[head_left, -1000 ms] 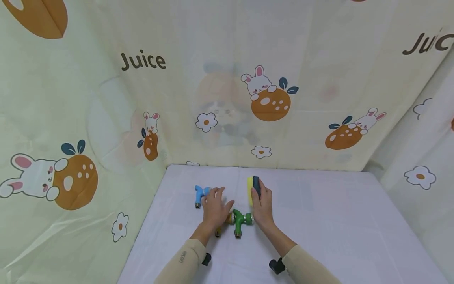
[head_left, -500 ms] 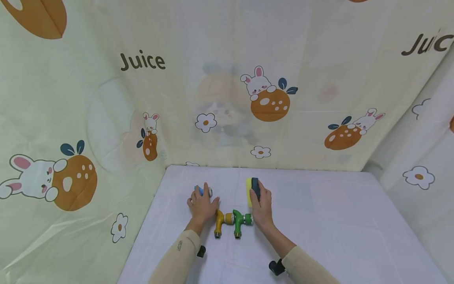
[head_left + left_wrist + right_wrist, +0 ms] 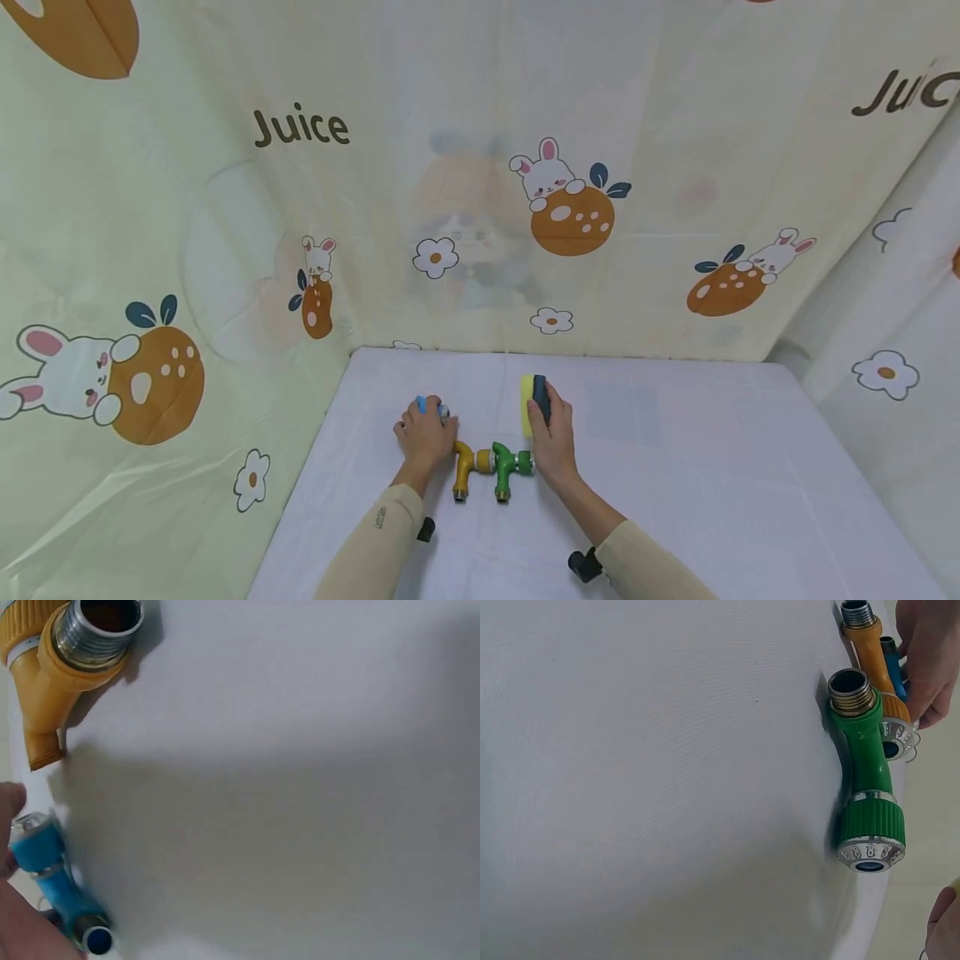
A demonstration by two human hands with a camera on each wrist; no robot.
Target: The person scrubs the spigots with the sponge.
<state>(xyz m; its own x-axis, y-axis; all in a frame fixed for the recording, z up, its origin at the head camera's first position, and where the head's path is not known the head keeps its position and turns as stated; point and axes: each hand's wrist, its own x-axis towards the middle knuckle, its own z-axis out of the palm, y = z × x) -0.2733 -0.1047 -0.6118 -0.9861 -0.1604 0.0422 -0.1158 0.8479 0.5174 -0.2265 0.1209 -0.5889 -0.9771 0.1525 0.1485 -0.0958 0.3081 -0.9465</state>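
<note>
My left hand [image 3: 423, 437] curls its fingers over a small blue water tap [image 3: 66, 896], which is mostly covered by the hand in the head view. Thumb and fingers lie on either side of the tap in the left wrist view. My right hand [image 3: 555, 437] grips a sponge [image 3: 528, 404], yellow on one side and dark on the other, held on edge. Between the hands lie a yellow-orange tap [image 3: 464, 468] and a green tap [image 3: 505, 472], side by side with their threaded spouts toward me.
A white-covered table [image 3: 697, 483] carries everything. Behind it and along both sides hangs a pale curtain [image 3: 450, 183] printed with rabbits and oranges. Dark wrist mounts [image 3: 585, 565] sit at the cuffs.
My left hand has moved left from above the yellow tap to the blue one and closed its fingers round it. The right hand with the sponge has stayed nearly still.
</note>
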